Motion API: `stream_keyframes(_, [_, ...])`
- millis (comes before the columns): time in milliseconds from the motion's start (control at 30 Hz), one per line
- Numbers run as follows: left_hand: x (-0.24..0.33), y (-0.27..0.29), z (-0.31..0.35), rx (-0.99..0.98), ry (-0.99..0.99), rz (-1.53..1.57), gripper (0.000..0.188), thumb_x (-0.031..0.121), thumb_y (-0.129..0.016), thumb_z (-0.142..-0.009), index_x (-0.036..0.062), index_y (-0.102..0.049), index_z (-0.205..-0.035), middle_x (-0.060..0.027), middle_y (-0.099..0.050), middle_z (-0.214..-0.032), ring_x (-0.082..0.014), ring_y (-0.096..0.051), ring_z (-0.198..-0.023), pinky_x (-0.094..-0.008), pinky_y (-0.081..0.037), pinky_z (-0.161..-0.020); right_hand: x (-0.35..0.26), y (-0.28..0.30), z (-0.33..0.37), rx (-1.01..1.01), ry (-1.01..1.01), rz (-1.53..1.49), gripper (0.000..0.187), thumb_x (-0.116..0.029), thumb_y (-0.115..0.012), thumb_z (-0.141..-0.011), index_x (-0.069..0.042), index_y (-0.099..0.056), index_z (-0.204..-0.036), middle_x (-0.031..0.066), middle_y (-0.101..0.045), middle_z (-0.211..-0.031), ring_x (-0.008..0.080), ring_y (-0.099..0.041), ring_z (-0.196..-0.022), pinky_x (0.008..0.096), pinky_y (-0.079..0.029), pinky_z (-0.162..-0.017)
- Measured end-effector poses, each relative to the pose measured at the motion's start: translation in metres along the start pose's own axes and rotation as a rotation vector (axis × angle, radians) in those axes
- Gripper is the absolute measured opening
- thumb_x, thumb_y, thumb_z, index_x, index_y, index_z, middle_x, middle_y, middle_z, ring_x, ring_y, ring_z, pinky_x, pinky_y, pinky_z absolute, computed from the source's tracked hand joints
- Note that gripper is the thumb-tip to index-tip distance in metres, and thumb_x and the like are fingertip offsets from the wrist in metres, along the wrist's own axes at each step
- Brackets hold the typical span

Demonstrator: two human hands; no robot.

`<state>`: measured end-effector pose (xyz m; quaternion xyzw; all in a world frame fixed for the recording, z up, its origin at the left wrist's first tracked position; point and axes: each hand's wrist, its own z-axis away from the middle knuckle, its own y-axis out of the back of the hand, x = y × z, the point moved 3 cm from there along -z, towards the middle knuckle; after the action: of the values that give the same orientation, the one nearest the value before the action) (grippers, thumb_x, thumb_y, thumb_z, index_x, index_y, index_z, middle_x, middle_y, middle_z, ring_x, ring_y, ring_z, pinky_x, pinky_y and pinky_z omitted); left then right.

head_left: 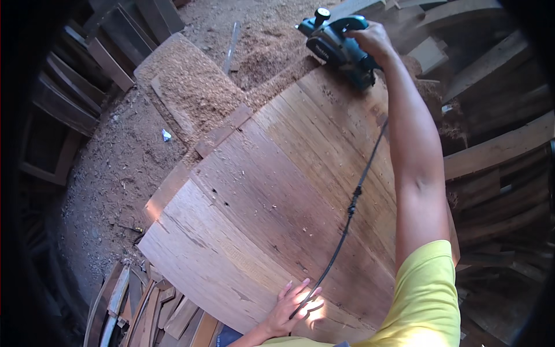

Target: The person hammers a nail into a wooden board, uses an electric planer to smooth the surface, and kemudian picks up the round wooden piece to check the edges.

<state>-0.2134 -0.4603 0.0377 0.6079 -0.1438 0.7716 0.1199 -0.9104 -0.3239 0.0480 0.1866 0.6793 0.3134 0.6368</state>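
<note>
At the far end of a broad wooden panel (pixel 272 191), my right hand (pixel 374 43) is wrapped round the rear handle of a teal electric hand planer (pixel 338 49). The planer rests on the panel's far edge, its black round front knob pointing up. My right arm is stretched out over the panel's right side. Near the panel's close edge, my left hand (pixel 293 303) lies with fingers spread. The planer's black power cord (pixel 352 202), with a knotted, taped part midway, runs down the panel and passes at the left hand's fingers. Wood shavings dot the panel.
A sawdust-covered board (pixel 191 81) lies beyond the panel's left edge, beside a short wood strip (pixel 224 130). Curved timber pieces (pixel 503 144) are stacked along the right. Offcuts (pixel 156 306) pile at the lower left, and dark boards (pixel 87 87) stand at the upper left.
</note>
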Motion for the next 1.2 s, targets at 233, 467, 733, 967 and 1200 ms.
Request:
stream_keyframes(233, [-0.014,-0.003,0.005,0.015,-0.022,-0.041,0.054,0.026,-0.049,-0.114,0.007,-0.045,-0.165,-0.0098,-0.057,-0.166,-0.0288,-0.029,-0.167,-0.0543,-0.001,-0.134,-0.029,0.033,0.107,-0.028,-0.089,-0.104,0.02,-0.018,-0.083,-0.083,-0.002,-0.077,-0.094,0.0026,-0.065,-0.071,0.0136,-0.058,-0.06,0.0345,-0.044,-0.057])
stream_keyframes(467, [-0.019,-0.017,0.009,0.016,0.049,-0.065,0.051,0.03,-0.049,-0.113,0.0103,-0.056,-0.159,-0.0069,-0.059,-0.164,-0.0288,-0.034,-0.165,-0.0556,-0.001,-0.135,0.0,0.158,0.422,0.299,-0.215,-0.264,0.015,-0.014,-0.084,-0.086,-0.007,-0.076,-0.097,-0.0051,-0.058,-0.068,0.0061,-0.048,-0.052,0.0267,-0.036,-0.05])
stream_keyframes(733, [0.006,-0.08,0.07,0.244,-0.245,-0.655,0.036,0.018,-0.064,-0.102,0.0139,-0.077,-0.136,-0.0088,-0.069,-0.145,-0.0346,-0.05,-0.149,-0.056,-0.029,-0.127,0.023,0.309,0.884,0.782,-0.56,-0.522,0.037,0.001,-0.078,-0.09,0.007,-0.074,-0.126,0.0048,-0.073,-0.084,0.0049,-0.053,-0.052,0.0224,-0.039,-0.046])
stream_keyframes(967, [0.001,-0.331,0.218,-0.584,-0.026,-0.661,0.041,0.032,-0.058,-0.108,0.0081,-0.072,-0.138,-0.0196,-0.072,-0.13,-0.0393,-0.063,-0.128,-0.0488,-0.048,-0.114,0.006,0.4,1.232,1.117,-0.835,-0.265,0.017,-0.01,-0.079,-0.099,-0.003,-0.072,-0.112,-0.0019,-0.059,-0.072,0.0054,-0.048,-0.051,0.0227,-0.035,-0.042])
stream_keyframes(1200, [-0.017,-0.445,0.239,-0.952,-0.026,-0.977,0.058,0.055,-0.058,-0.106,0.0138,-0.069,-0.146,-0.022,-0.074,-0.132,-0.0413,-0.07,-0.125,-0.0497,-0.055,-0.108,-0.015,0.433,1.446,1.295,-1.021,-0.175,0.011,-0.013,-0.08,-0.098,-0.007,-0.072,-0.103,-0.0023,-0.057,-0.067,0.0052,-0.047,-0.048,0.0231,-0.035,-0.04])
